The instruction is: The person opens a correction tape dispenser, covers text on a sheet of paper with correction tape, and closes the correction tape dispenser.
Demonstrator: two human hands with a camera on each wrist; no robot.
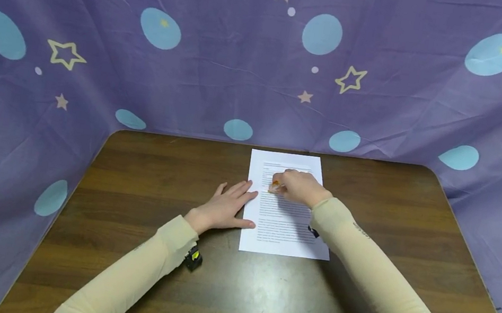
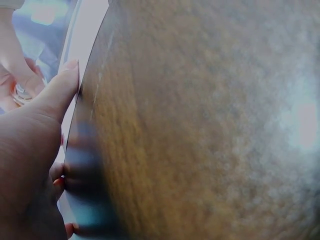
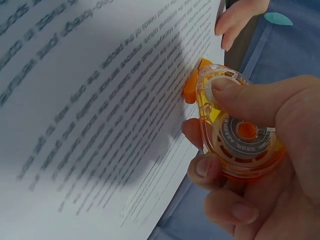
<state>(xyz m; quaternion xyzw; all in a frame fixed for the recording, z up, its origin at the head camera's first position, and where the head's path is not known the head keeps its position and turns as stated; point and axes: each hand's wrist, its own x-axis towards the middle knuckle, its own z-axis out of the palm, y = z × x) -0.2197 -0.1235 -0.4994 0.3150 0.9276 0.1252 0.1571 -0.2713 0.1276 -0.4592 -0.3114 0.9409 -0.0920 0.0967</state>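
A printed sheet of paper [image 1: 285, 236] lies on the table, covered in lines of text. My left hand [image 1: 224, 209] rests at its left edge, fingers spread and straight, the fingertips and thumb touching the paper. Over the upper part of the text, my right hand [image 1: 299, 187] grips a correction tape dispenser [image 3: 242, 132] between thumb and curled fingers. Its case is clear, with orange and yellow parts and a dark reel inside. In the right wrist view the orange tip [image 3: 191, 87] is at the paper; whether it presses on the surface I cannot tell.
The brown wooden table [image 1: 157, 175] spreads out on both sides of the paper. A purple curtain [image 1: 226, 57] with stars and blue dots hangs behind the table and along its sides. A small black wrist camera [image 1: 193, 258] sits under the left wrist.
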